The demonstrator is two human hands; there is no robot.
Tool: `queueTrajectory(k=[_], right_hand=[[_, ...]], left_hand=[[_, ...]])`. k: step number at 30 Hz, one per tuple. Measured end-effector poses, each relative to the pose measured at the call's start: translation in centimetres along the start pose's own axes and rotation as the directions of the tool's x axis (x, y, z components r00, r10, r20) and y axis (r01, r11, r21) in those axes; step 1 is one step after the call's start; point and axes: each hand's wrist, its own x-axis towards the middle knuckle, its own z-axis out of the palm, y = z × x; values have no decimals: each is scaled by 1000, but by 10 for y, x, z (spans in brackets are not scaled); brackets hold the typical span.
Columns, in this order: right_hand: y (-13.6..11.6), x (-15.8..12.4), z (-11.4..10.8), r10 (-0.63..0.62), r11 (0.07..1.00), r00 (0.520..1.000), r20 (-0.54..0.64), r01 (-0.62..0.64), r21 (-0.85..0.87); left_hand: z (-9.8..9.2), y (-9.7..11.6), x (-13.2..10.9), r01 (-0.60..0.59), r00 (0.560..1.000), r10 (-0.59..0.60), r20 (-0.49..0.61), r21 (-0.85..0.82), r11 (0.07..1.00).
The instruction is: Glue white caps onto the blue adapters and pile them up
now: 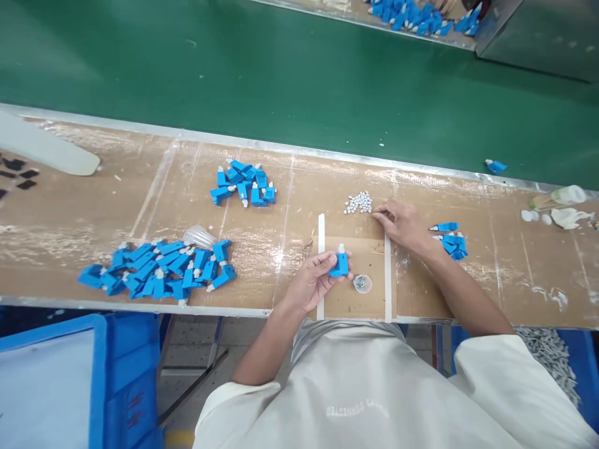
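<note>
Cream fabric of the person's shirt (374,386) is filling the bottom of the view, with a blue crate (126,374) sitting low at the left, below the desk (70,212). Just past the desk's near edge, the left hand (313,277) is holding a blue connector (339,265) with a white tip pointing up, its fingers clamped around the blue body, between two white tape strips (321,262). A small clear cup (362,284) is resting on the desk just beside that connector, to its right. Farther out, the right hand (402,224) is lying on the desk, its fingers drawn close together and touching the edge of a pile of tiny white parts (359,202); whether they are pinching one cannot be told. A small cluster of blue pieces (452,240) is lying by the right wrist. A large blue heap (156,269) is spreading at the left, a smaller heap (243,184) beyond it. A green belt (281,68) is running behind the desk, carrying one stray blue piece (495,166).
</note>
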Motion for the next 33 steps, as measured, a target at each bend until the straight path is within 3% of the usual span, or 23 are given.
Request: queueTrajectory(k=[8,11,17,19,22,23,25,28,30,33], right_hand=[[-10,13,12,-168,984,986,13,168,-60],[-12,20,12,-169,967,978,122,189,-170],[-23,38,3,-57,925,924,378,192,-329],[-31,38,-7,-69,964,932,355,153,-217],[-49,24,-23,11,978,976,219,-55,199],[-56,15,-27,86,916,974,210,-161,368],[-72,-4,-30,229,679,934,273,-354,643],[-91,-29,-26,308,331,882,356,-450,829],[-98,-39,-22,330,227,875,355,-438,870],[-103,-45,-20,355,177,875,329,-408,896]], left_hand=[[4,-1,0,10,1000,-10,-4,-5,1000],[3,-2,0,11,1000,-11,-13,4,1000],[2,-2,-1,10,1000,-10,-18,23,1000],[1,-2,0,1,1000,-1,-11,25,1000],[1,0,1,-13,1000,12,11,13,1000],[1,1,1,-16,1000,16,20,10,1000],[2,2,3,-25,999,25,34,6,1000],[6,3,3,-41,998,40,38,12,999],[9,3,1,-41,998,40,40,25,999],[16,1,-2,-21,999,18,47,53,998]])
